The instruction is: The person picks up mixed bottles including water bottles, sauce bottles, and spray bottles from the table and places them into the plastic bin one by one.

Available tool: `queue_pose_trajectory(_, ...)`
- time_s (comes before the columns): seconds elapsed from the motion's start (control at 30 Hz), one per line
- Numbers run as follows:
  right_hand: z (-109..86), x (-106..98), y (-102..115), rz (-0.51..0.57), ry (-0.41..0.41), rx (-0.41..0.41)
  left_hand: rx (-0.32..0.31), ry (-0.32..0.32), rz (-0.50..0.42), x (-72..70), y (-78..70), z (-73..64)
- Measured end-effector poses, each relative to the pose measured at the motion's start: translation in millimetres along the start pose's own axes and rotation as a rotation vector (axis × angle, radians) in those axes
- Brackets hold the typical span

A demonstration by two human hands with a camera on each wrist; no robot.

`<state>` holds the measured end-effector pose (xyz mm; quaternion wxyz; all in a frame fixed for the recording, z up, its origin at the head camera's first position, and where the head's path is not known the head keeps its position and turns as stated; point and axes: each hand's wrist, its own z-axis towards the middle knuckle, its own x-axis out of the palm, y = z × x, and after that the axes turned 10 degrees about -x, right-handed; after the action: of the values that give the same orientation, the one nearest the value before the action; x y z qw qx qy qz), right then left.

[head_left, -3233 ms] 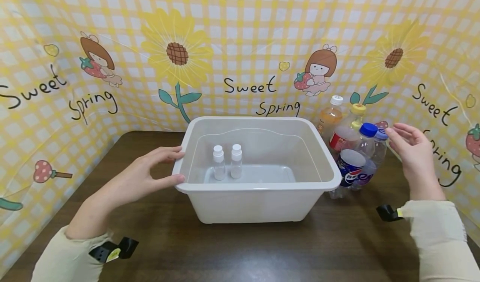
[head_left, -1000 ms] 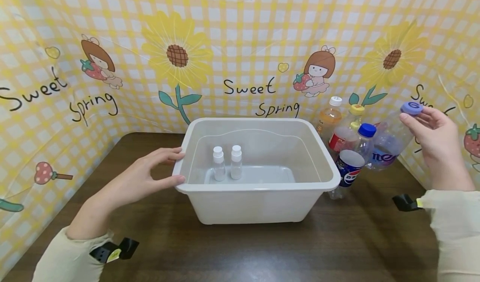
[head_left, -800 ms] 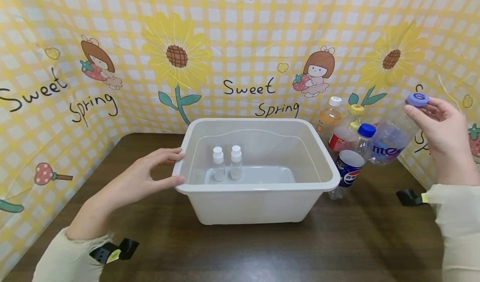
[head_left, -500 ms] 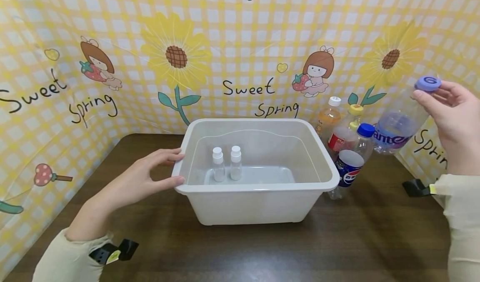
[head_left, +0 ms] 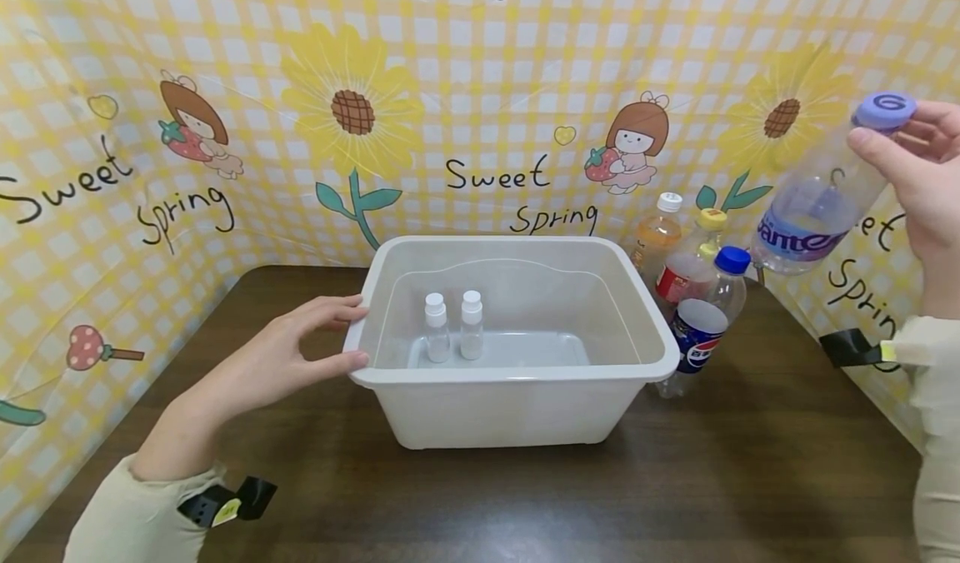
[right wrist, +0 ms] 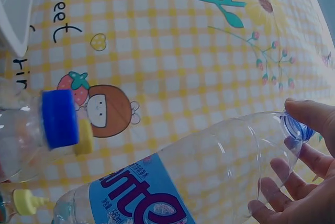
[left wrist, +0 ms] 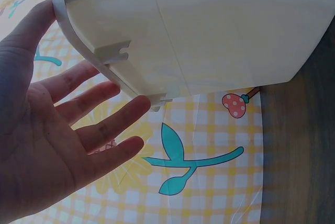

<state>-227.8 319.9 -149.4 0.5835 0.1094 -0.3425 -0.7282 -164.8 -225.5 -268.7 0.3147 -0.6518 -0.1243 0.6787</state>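
Note:
My right hand [head_left: 926, 176] pinches a clear plastic drink bottle [head_left: 806, 230] at its lilac cap and neck, tilted, its base down to the left. In the right wrist view the bottle's blue-and-purple label [right wrist: 138, 195] shows large letters, and several fingers lie along its shoulder. At the left end of a pale grey plastic tub [head_left: 510, 374], my left hand [head_left: 270, 359] touches the rim with thumb and fingertips spread apart. Its fingers reach out fairly straight under the rim in the left wrist view. Two small clear bottles [head_left: 437, 345] with white caps stand inside the tub.
Right of the tub, close together, stand a blue-capped Pepsi bottle [head_left: 697, 334], a yellow-capped bottle [head_left: 684, 271] with a red label, and a white-capped bottle [head_left: 657, 234] of orange drink. Checked cloth [head_left: 480, 88] hangs around the dark wooden table [head_left: 480, 496].
My right hand has taken the lilac-capped bottle by its cap, lifted it from the group and moved it up and to the right. The left hand stays at the rim.

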Motion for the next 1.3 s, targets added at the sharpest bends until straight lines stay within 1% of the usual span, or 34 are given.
queue_pose_trajectory(0.1, 4.1, 8.1, 6.5, -0.039, -0.017, -0.044, 0.003, -0.001, -0.003, -0.5, 0.0, 0.2)
queue_pose_trajectory(0.2, 8.5, 15.1, 12.6, -0.05, -0.001, -0.074, 0.004, -0.001, -0.008, -0.8, 0.0, 0.5)
queue_pose_trajectory(0.33, 15.0, 23.7, 20.7, -0.061, 0.046, -0.087, 0.011, 0.0, -0.013, -1.0, 0.0, 0.8)
queue_pose_trajectory(0.37, 16.2, 26.3, 23.0, -0.086, 0.061, -0.087, 0.012, 0.001, -0.015, -1.1, 0.1, 0.6)
queue_pose_trajectory(0.43, 18.2, 31.0, 27.8, -0.094, 0.091, -0.083, 0.014, 0.003, -0.017, -1.2, 0.2, 0.3)
queue_pose_trajectory(0.53, 19.0, 38.7, 34.2, -0.075, 0.155, -0.104, 0.018, 0.003, -0.013, -1.2, -0.1, 0.1)
queue_pose_trajectory(0.57, 19.0, 41.6, 36.3, -0.05, 0.181, -0.112, 0.023, 0.001, -0.008, -1.2, -0.3, 0.2)
queue_pose_trajectory(0.63, 18.7, 47.5, 39.2, 0.038, 0.233, -0.13, 0.03, -0.004, 0.002, -0.9, -0.6, 0.6)
queue_pose_trajectory(0.7, 17.5, 55.0, 42.8, 0.083, 0.285, -0.135, 0.032, -0.009, 0.011, -0.8, -0.4, 0.8)
queue_pose_trajectory(0.8, 15.3, 67.0, 46.4, 0.166, 0.346, -0.117, 0.025, -0.015, 0.02, -0.7, 0.2, 0.6)
queue_pose_trajectory(0.9, 10.7, 78.5, 49.9, 0.201, 0.389, -0.076, 0.018, -0.015, 0.025, -0.6, 0.8, 0.1)
queue_pose_trajectory(0.93, 8.9, 81.8, 51.1, 0.216, 0.399, -0.052, 0.017, -0.015, 0.026, -0.4, 0.8, 0.0)
queue_pose_trajectory(1.07, 1.1, 94.6, 54.2, 0.213, 0.458, 0.028, 0.018, -0.014, 0.021, -0.1, 0.2, -0.3)
queue_pose_trajectory(1.2, -6.3, 108.7, 53.1, 0.203, 0.561, 0.069, 0.021, -0.01, 0.004, 0.0, 0.3, -0.4)
queue_pose_trajectory(1.3, -11.6, 119.2, 50.6, 0.167, 0.625, 0.098, 0.016, -0.008, 0.003, 0.4, 1.2, -0.3)
